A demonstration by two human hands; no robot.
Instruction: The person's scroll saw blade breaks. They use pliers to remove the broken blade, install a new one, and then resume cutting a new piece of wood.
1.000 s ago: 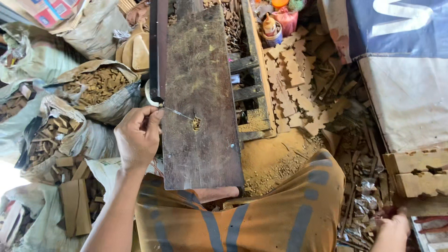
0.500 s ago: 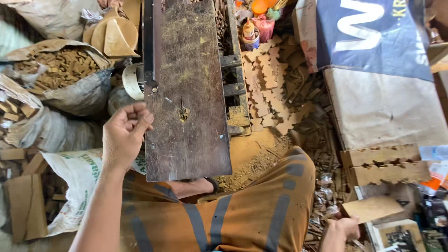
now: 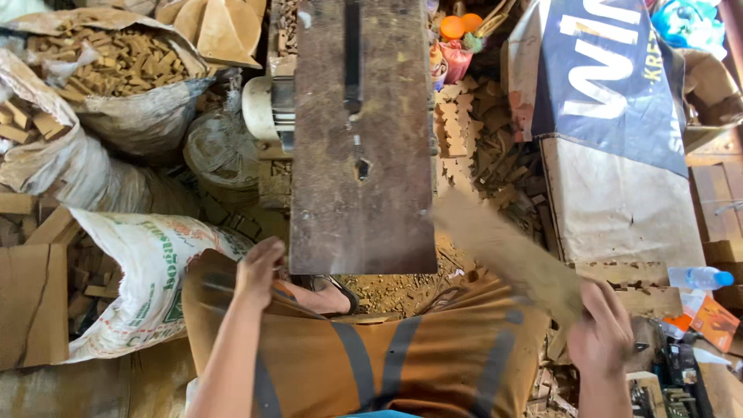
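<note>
My right hand [image 3: 600, 333] grips a flat wooden board [image 3: 507, 251], blurred by motion, which slants up and left toward the near right corner of the dark metal saw table [image 3: 364, 155]. My left hand [image 3: 259, 269] rests on my left knee just below the table's near left corner, fingers curled with nothing visible in them. A small hole [image 3: 363, 169] sits in the middle of the table, below a long slot. My orange trousers with grey stripes [image 3: 371, 356] fill the bottom of the view.
Sacks of small wood blocks [image 3: 108, 70] stand at the left, with a white printed sack [image 3: 147, 271] nearer me. A motor [image 3: 263, 108] hangs at the table's left side. Cut zigzag wood pieces [image 3: 457, 124] lie to the right, beside a tarp-covered stack [image 3: 611, 116] and a plastic bottle [image 3: 696, 277].
My left hand came off the table's left edge down to my knee. My right hand rose from the lower right, bringing up a wooden board. The view shifted closer over the table.
</note>
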